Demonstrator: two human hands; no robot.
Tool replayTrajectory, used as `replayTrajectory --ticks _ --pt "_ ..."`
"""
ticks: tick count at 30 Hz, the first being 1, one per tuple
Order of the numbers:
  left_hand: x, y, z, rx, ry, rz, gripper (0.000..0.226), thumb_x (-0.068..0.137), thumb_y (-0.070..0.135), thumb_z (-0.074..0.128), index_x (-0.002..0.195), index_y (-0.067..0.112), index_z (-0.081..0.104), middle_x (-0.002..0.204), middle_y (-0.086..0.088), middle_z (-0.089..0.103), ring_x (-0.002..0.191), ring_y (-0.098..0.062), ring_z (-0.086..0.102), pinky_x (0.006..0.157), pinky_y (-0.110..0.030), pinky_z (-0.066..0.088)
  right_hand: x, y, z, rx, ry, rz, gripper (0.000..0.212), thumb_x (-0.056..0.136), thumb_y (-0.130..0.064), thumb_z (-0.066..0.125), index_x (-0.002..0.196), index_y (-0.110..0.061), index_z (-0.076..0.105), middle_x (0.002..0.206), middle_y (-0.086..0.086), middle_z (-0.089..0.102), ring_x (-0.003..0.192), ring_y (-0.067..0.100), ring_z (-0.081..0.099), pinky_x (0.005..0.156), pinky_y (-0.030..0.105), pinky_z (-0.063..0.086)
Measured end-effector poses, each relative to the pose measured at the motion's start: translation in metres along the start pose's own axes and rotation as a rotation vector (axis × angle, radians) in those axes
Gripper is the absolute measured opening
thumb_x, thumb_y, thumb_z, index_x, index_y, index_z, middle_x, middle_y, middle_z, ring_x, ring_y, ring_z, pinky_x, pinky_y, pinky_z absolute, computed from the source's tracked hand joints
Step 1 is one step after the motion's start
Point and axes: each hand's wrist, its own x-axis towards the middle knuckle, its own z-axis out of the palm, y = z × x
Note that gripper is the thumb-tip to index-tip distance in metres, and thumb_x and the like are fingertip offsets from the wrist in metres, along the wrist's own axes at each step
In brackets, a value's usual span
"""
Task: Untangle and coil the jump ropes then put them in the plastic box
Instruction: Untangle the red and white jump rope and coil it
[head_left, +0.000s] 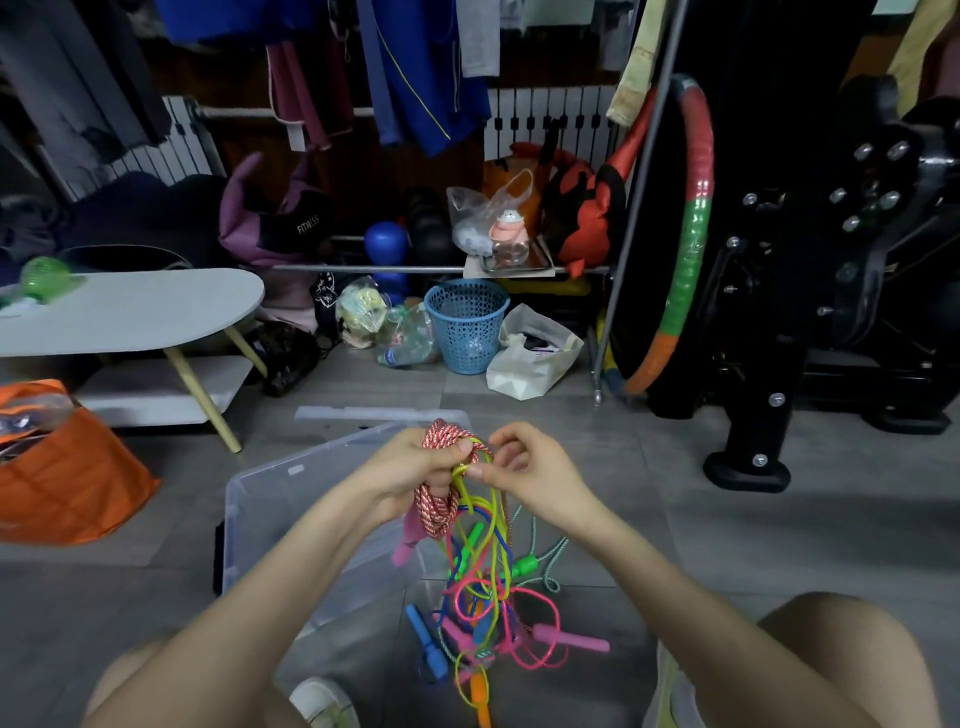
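My left hand (410, 470) grips a bundle of red-and-white braided rope (439, 506) wound into loops, held up over the clear plastic box (270, 499). My right hand (524, 467) pinches a yellow-green cord (480, 512) just beside the left hand. From both hands a tangle of jump ropes (488, 608) hangs down to the floor: pink, blue, green and yellow cords. Pink handles (571, 639), a blue handle (428, 644), a green handle (524, 565) and an orange handle (480, 696) lie in the tangle. The box sits tilted on the grey floor to my left.
The box's clear lid (363, 414) lies behind the box. An orange bag (67, 478) stands at left beside a low white table (130, 312). A blue basket (467, 325), white bags, a hula hoop (685, 249) and a black exercise machine (810, 260) line the back and right.
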Motion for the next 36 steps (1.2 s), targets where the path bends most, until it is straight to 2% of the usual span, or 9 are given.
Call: replayTrajectory --ticks 3,7,15,18,20,26,30,33,36 --pt "-0.004 0.001 0.001 -0.072 -0.042 -0.02 0.025 0.09 0.004 0.05 0.066 0.006 0.054 0.041 0.005 0.029 0.035 -0.004 0.025 0.036 -0.016 0.025 0.001 0.005 -0.007 -0.035 -0.109 -0.026 0.025 0.072 -0.016 0.079 0.068 -0.022 0.054 0.056 -0.005 0.05 0.047 0.0 0.042 0.052 0.016 0.036" --pt "-0.004 0.022 -0.004 -0.235 -0.003 0.009 0.024 0.091 0.005 0.048 0.067 0.005 0.053 0.042 0.006 0.028 0.034 -0.004 0.027 0.037 -0.015 0.024 -0.005 0.018 -0.015 -0.39 -0.162 -0.052 0.035 0.076 -0.023 0.075 0.055 -0.027 0.048 0.052 -0.01 0.049 0.049 0.001 0.041 0.053 0.019 0.034" --pt "0.0 0.041 -0.003 0.012 0.062 0.069 0.022 0.094 0.01 0.05 0.074 0.0 0.052 0.039 0.008 0.029 0.034 -0.003 0.027 0.037 -0.015 0.025 -0.01 0.033 -0.031 -0.523 -0.186 0.053 0.035 0.088 -0.027 0.062 0.057 -0.023 0.045 0.06 -0.003 0.053 0.057 0.01 0.047 0.055 0.027 0.033" --pt "-0.003 0.05 -0.001 0.059 0.04 0.088 0.025 0.094 0.01 0.049 0.071 0.002 0.051 0.038 0.009 0.032 0.034 -0.002 0.027 0.038 -0.015 0.024 -0.014 0.039 -0.041 -0.405 -0.272 0.109 0.028 0.084 -0.018 0.067 0.061 -0.02 0.05 0.053 -0.003 0.055 0.038 -0.001 0.044 0.05 0.023 0.037" --pt "-0.004 0.053 0.001 0.094 0.012 0.099 0.024 0.095 0.011 0.048 0.072 0.003 0.05 0.038 0.01 0.036 0.034 -0.002 0.027 0.039 -0.015 0.023 -0.017 0.043 -0.045 -0.342 -0.29 0.113 0.025 0.081 -0.013 0.071 0.064 -0.02 0.053 0.052 -0.005 0.053 0.036 -0.002 0.043 0.047 0.019 0.036" --pt "-0.001 0.05 0.004 0.236 0.061 0.126 0.026 0.091 0.012 0.056 0.066 0.008 0.049 0.038 0.01 0.033 0.037 -0.004 0.027 0.041 -0.018 0.023 -0.026 0.028 -0.051 -0.141 -0.209 0.084 0.022 0.088 -0.006 0.06 0.068 -0.016 0.057 0.052 -0.009 0.046 0.041 -0.004 0.039 0.045 0.01 0.028" --pt "-0.002 0.028 0.008 0.468 0.11 -0.027 0.028 0.086 0.015 0.064 0.063 0.008 0.051 0.032 0.008 0.04 0.032 -0.007 0.034 0.04 -0.02 0.03 -0.021 -0.001 -0.054 -0.191 -0.13 -0.049 0.022 0.092 -0.014 0.054 0.07 -0.016 0.054 0.061 -0.002 0.05 0.056 0.008 0.043 0.054 0.019 0.034" --pt "-0.005 0.011 0.017 0.368 0.015 -0.12 0.031 0.083 0.012 0.067 0.06 0.01 0.048 0.034 0.008 0.042 0.031 -0.004 0.035 0.038 -0.018 0.031 -0.015 -0.02 -0.059 -0.084 -0.079 -0.074 0.021 0.093 -0.01 0.052 0.072 -0.013 0.054 0.062 -0.001 0.055 0.052 0.004 0.051 0.055 0.014 0.04" --pt "-0.005 0.0 0.029 0.25 -0.02 -0.05 0.023 0.081 0.008 0.068 0.064 0.009 0.053 0.04 0.007 0.047 0.037 -0.005 0.035 0.04 -0.017 0.03 -0.012 -0.033 -0.062 -0.024 -0.123 -0.095 0.021 0.093 -0.006 0.051 0.073 -0.011 0.054 0.062 0.001 0.059 0.048 -0.003 0.053 0.051 0.009 0.04"
